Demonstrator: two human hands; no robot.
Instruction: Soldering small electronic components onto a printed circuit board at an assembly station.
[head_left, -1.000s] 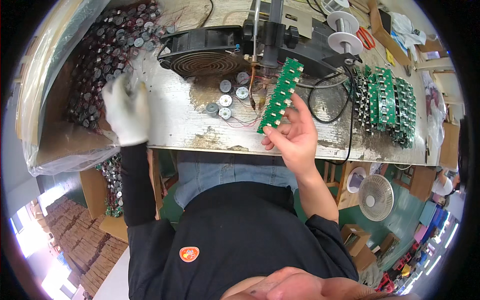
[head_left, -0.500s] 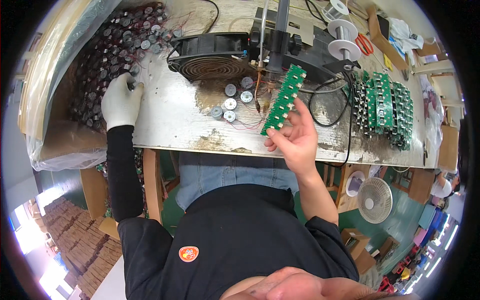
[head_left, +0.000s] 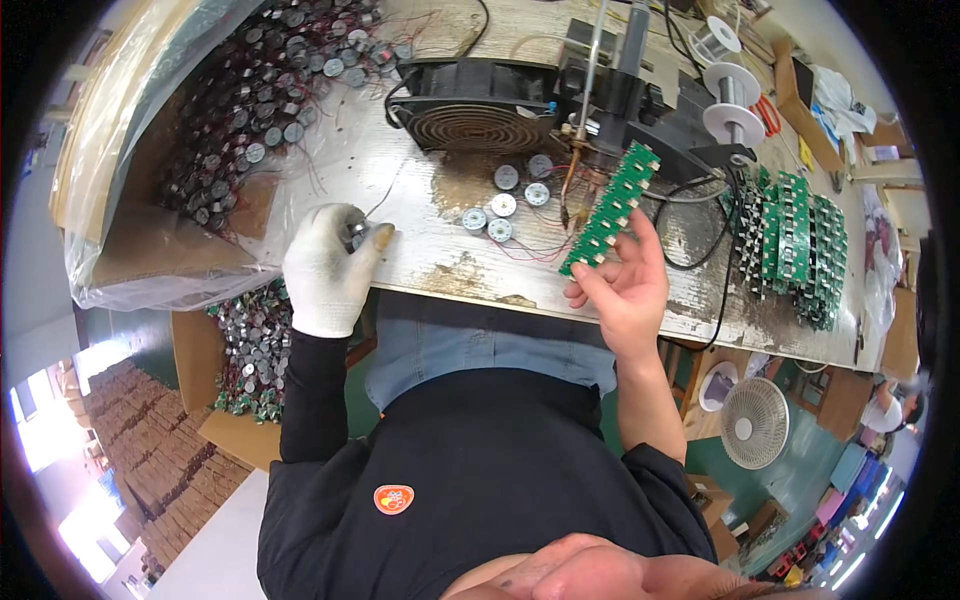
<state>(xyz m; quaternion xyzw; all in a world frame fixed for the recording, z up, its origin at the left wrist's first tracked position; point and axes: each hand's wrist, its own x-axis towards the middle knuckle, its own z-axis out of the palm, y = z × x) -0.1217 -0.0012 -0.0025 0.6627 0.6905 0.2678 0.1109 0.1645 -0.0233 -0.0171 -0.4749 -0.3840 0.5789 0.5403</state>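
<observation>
My left hand point(head_left: 325, 270), in a white glove, is closed around one or more small round metal motors point(head_left: 356, 232) near the table's front edge; how many, the fingers hide. A thin wire sticks out above the thumb. My bare right hand point(head_left: 634, 298) pinches the lower end of a long green circuit board strip point(head_left: 612, 212) with pale connectors, held slanted over the table. Between the hands, several similar motors point(head_left: 502, 205) lie on the table, with thin red wires trailing toward the strip.
A heap of wired motors point(head_left: 255, 110) fills the left side beside a plastic-lined box point(head_left: 130, 250). A black fan point(head_left: 478, 118), a soldering stand point(head_left: 625, 70) and a solder wire spool point(head_left: 733, 90) stand behind. Green board strips point(head_left: 795, 235) are stacked right. Below left, a carton point(head_left: 195, 360) holds more parts.
My left hand has come right and nearer from the motor heap, with metal motor parts now showing in its grip. The right hand keeps holding the strip. The whole view has shifted slightly.
</observation>
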